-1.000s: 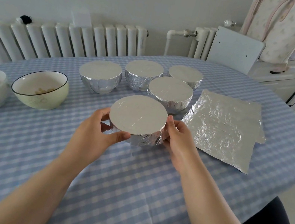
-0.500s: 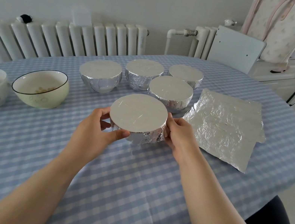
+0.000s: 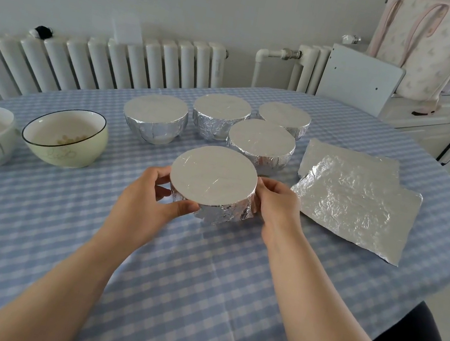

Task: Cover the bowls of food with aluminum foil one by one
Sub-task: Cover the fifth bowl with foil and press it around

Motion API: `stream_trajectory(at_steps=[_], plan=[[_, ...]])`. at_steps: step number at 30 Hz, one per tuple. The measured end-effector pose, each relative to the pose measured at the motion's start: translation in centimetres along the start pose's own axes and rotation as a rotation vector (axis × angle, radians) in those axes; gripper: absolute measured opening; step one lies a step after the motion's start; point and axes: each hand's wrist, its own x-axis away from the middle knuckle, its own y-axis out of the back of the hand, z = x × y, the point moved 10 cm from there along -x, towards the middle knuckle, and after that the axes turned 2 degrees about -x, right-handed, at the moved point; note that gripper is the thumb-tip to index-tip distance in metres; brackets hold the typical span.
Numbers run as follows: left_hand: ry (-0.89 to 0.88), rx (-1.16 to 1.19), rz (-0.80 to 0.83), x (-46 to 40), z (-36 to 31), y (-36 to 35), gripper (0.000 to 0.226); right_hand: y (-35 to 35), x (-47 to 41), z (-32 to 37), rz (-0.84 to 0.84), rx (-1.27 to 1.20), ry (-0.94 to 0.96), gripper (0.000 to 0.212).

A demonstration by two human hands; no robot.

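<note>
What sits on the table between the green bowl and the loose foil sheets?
In the head view, the foil-covered bowl lies between the green bowl and the foil sheets, gripped by the left hand and right hand.

A home dining room: checked-cloth table (image 3: 195, 300), wall radiator (image 3: 101, 64), white cabinet (image 3: 449, 119).

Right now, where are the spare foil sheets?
In the head view the spare foil sheets lie flat on the table's right side, just right of the right hand and the foil-covered bowl both hands hold.
</note>
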Motion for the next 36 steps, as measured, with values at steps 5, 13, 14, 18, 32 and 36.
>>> stream_trajectory(at_steps=[5, 13, 14, 18, 32, 36], plan=[[-0.006, 0.010, 0.003, 0.0, -0.1, 0.0, 0.082, 0.6, 0.2, 0.4, -0.059, 0.032, 0.087, 0.006], [-0.002, 0.016, 0.003, 0.0, -0.1, 0.0, 0.086, 0.9, 1.1, 1.0, -0.084, 0.270, 0.273, 0.020], [-0.002, 0.015, 0.002, 0.0, -0.1, 0.0, 0.086, 0.9, 1.1, 1.0, -0.087, 0.277, 0.271, 0.021], [-0.003, 0.013, -0.008, -0.1, 0.0, 0.0, 0.077, 0.9, 1.1, 1.0, -0.067, 0.305, 0.280, 0.025], [-0.004, -0.021, 0.035, -0.1, 0.0, 0.3, 0.101, 0.4, 3.3, 0.3, 0.041, 0.245, 0.256, 0.044], [-0.055, -0.132, 0.071, 0.3, -0.7, 0.1, 0.107, -0.6, 1.7, 0.5, 0.181, 0.277, 0.191, 0.087]])
